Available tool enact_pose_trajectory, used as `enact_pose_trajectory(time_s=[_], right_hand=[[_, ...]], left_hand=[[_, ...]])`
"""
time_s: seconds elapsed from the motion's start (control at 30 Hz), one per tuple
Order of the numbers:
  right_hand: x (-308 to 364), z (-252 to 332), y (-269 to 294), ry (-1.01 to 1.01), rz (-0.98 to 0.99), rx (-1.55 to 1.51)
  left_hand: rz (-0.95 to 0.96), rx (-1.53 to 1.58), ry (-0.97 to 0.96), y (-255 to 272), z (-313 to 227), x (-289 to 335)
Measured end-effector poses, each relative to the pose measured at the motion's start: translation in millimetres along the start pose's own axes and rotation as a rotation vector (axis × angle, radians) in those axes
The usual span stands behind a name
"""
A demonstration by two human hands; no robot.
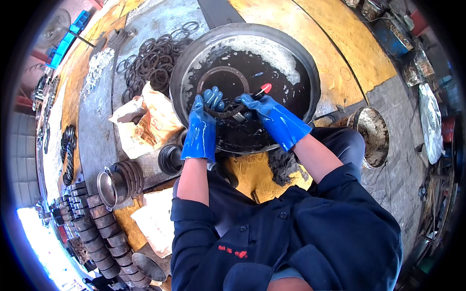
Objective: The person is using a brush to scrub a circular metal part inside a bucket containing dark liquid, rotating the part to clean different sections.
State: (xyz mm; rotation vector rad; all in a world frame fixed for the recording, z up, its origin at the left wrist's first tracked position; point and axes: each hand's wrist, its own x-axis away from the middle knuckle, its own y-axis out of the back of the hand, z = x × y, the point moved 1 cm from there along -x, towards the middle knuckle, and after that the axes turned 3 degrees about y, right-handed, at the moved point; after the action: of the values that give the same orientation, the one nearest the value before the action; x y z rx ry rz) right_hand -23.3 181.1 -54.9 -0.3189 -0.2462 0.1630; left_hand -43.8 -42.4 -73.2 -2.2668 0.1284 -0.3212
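Note:
Both my hands wear blue rubber gloves, wet in places, and work over a wide round black basin [310, 82] of dark liquid with pale foam. A dark ring [224, 69] is tilted up above the liquid. My left hand [201, 123] is closed round the ring's near left side, fingertips curled through its middle. My right hand [274, 119] is closed at the ring's near right side, round a slim tool with a red end [265, 88]. A shiny metal band shows below the ring, by the right fingers; the tool's working end is hidden.
Left of the basin lies a heap of dark rings [155, 60], with an orange and white bag [153, 123] nearer me. Stacked metal rings [121, 182] and dark cylinders [104, 228] stand lower left. A dirty bucket [371, 138] stands right of my knee.

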Motion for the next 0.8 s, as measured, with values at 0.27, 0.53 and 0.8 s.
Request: enact_pose_trajectory(time_s=[0.27,0.53,0.8], right_hand=[[8,49,11,0.48,0.018,1.377],[-14,28,21,0.518,0.028,1.426],[-21,30,17,0.121,0.07,0.95]], left_hand=[[-0.061,-1.765,-0.822,-65,-34,21],[0.063,-1.86,-0.113,-53,-27,31],[-0.22,-1.693,-0.269,-43,-36,38]])
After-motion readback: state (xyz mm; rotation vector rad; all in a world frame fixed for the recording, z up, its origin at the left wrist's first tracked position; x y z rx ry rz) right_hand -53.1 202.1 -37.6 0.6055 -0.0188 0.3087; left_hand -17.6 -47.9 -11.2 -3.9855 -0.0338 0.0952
